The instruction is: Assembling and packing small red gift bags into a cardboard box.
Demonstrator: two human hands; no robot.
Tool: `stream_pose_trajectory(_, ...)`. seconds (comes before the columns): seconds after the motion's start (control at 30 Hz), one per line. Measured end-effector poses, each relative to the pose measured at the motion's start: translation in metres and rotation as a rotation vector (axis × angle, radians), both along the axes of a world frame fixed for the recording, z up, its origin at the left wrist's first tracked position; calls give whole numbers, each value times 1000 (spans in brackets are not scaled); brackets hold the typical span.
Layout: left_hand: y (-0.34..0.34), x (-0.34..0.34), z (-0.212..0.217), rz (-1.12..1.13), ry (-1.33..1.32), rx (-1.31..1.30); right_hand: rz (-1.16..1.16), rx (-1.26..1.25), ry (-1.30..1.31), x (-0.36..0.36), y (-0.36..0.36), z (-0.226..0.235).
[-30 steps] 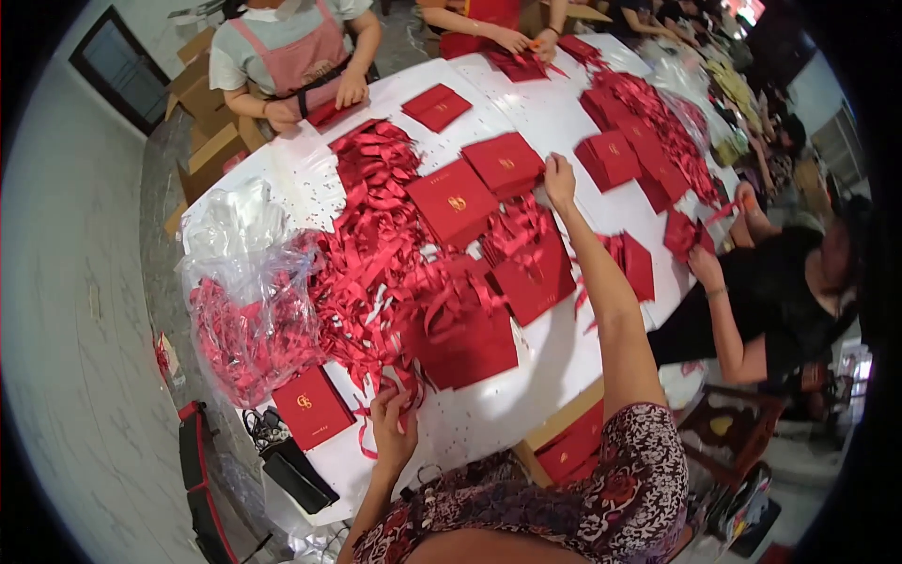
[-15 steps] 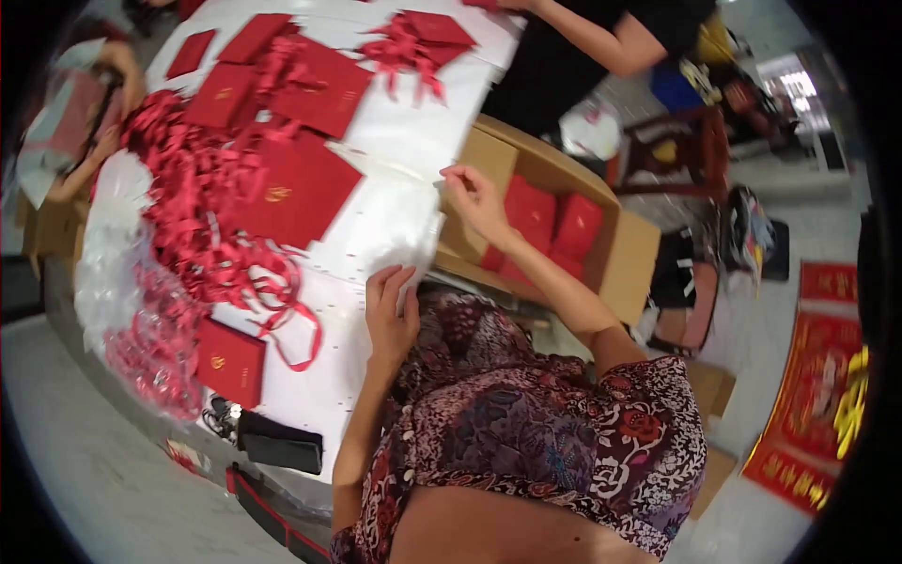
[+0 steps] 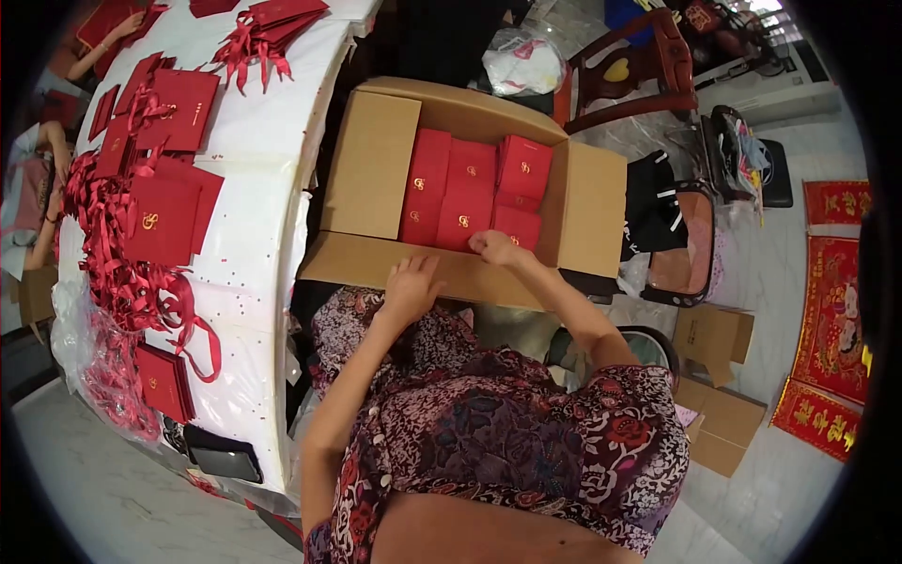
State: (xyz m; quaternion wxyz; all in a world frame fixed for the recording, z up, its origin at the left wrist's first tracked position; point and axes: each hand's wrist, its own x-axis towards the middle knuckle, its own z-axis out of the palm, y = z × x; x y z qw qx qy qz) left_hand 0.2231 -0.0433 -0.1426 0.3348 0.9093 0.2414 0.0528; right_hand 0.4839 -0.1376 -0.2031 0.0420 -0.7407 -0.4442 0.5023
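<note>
An open cardboard box (image 3: 371,174) stands just ahead of me, to the right of the table. Inside it, flat red packets (image 3: 464,209) with gold emblems lie in several stacks. My left hand (image 3: 412,289) rests on the box's near flap, fingers stretched out and nothing held. At the box's near inner edge, my right hand (image 3: 500,249) is closed, its fingers curled beside the nearest red packets. Whether anything is between those fingertips cannot be made out.
On the left, a white-covered table (image 3: 249,244) bears red gift bags (image 3: 164,221), a heap of red ribbons (image 3: 108,202), a small red stack (image 3: 164,381) and a black phone (image 3: 224,456). Other people work at the far left. A wooden chair (image 3: 639,70) stands behind the box.
My view has swung right, bringing the cardboard box to the middle. My left hand has gone from the table's edge to the near flap; my right hand has closed by the packets.
</note>
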Motion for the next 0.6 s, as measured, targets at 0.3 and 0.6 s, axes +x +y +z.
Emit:
stream_pose_trajectory(0.3,-25,3,10,-8,158,34,306,-90,-801,138,61,-94)
stream_pose_trajectory(0.6,-29,5,8,138,107,16,763,-155,-953,174,98,-132)
